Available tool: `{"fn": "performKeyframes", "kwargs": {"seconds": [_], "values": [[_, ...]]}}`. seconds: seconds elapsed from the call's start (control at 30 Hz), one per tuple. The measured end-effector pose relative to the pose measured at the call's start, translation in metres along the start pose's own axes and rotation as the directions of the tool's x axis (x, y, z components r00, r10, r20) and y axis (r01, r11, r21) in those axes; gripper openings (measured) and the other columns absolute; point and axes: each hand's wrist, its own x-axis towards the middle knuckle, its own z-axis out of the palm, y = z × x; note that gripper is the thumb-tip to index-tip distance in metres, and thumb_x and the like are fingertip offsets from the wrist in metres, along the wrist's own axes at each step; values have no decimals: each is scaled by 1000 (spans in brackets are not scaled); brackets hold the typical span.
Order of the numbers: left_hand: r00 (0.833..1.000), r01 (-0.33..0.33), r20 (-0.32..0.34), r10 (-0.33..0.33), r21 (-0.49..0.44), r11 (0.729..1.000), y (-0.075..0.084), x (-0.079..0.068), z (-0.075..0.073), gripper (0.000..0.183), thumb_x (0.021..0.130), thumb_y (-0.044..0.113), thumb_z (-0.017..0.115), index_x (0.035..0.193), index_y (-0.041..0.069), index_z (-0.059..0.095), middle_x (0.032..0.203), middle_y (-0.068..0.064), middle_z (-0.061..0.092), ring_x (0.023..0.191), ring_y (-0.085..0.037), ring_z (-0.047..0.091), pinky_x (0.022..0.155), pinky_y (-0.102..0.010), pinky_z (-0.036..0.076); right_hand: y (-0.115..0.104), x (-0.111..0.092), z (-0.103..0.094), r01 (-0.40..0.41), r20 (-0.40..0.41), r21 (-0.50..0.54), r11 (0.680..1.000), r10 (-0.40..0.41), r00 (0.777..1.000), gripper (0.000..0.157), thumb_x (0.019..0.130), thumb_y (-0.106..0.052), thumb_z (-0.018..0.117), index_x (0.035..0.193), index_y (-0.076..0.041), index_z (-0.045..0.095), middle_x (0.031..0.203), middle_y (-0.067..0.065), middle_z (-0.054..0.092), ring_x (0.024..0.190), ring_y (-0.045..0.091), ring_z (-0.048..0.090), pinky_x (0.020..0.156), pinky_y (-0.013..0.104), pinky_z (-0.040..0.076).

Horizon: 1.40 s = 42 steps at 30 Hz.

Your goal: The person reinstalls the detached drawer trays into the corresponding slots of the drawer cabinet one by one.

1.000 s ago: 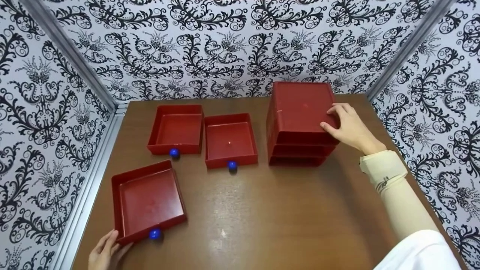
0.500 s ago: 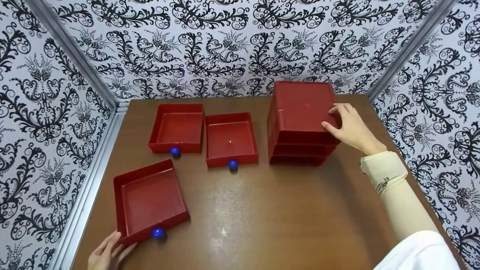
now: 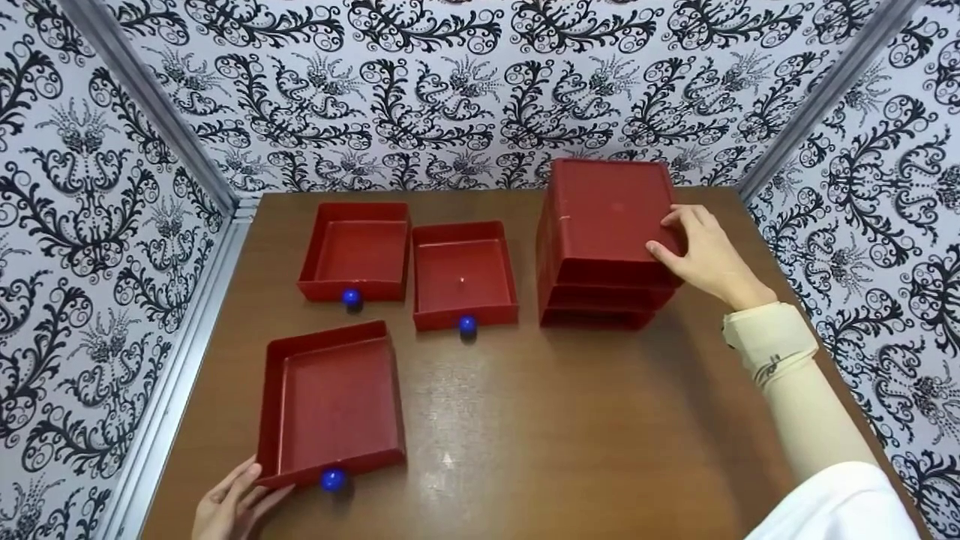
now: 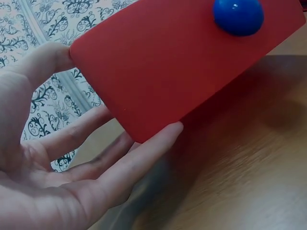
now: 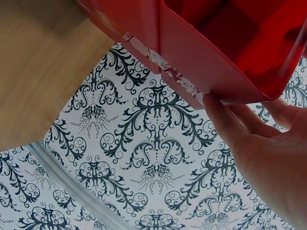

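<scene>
At the front left of the head view, my left hand (image 3: 234, 501) grips the near left corner of a red drawer (image 3: 341, 405). In the left wrist view the thumb is at the top edge and the fingers reach under the drawer's bottom edge, which is raised off the table beneath. A blue ball knob (image 4: 238, 15) sits on the drawer's front. Back right stands a red cabinet (image 3: 611, 210) with open slots facing me. My right hand (image 3: 705, 251) holds its upper right edge, thumb on the top near the front and fingers along the side.
Two more red drawers, one at the back left (image 3: 366, 251) and another beside it (image 3: 463, 274), rest on the brown wooden table (image 3: 540, 420), blue knobs facing me. Patterned walls (image 3: 465, 97) and metal rails (image 3: 169, 375) enclose the table.
The left hand has moved right with the red drawer, which has turned a little to face straighter toward me. The right hand and the cabinet stay in place.
</scene>
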Motion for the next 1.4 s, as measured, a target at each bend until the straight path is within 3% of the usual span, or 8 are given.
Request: {"fn": "performKeyframes", "kwargs": {"seconds": [0.13, 0.7, 1.03, 1.4], "values": [[999, -8, 45, 6, 41, 999, -1, -2, 6, 30, 97, 12, 41, 103, 21, 69, 108, 11, 67, 99, -18, 67, 88, -39, 54, 0, 0, 0, -7, 9, 0, 1000, 7, 1000, 52, 85, -44, 59, 115, -3, 48, 139, 20, 38, 130, 37, 31, 112, 52, 25], [999, -26, 33, 19, 233, 972, -16, 15, 33, 25, 96, 12, 44, 104, 21, 66, 104, 4, 68, 95, -18, 67, 88, -44, 54, -2, -1, -1, 15, -10, -3, 1000, -15, 1000, 49, 85, -40, 60, 112, -1, 50, 137, 22, 39, 129, 38, 33, 111, 52, 26], [998, 15, 51, -29, 264, 964, -23, 22, 49, 23, 95, 12, 47, 103, 24, 65, 106, 6, 66, 96, -17, 67, 90, -44, 53, -1, 0, -1, 10, -4, -3, 1000, -10, 1000, 50, 85, -41, 60, 113, -1, 49, 137, 22, 38, 129, 39, 33, 111, 53, 25], [988, 50, 131, -85, 249, 967, -28, 26, 64, 28, 94, 8, 46, 103, 25, 66, 104, 5, 66, 93, -16, 67, 91, -42, 53, 1, -1, 0, 14, -2, 10, 1000, -14, 1000, 50, 85, -42, 59, 113, -2, 48, 138, 21, 38, 130, 38, 32, 112, 52, 25]]}}
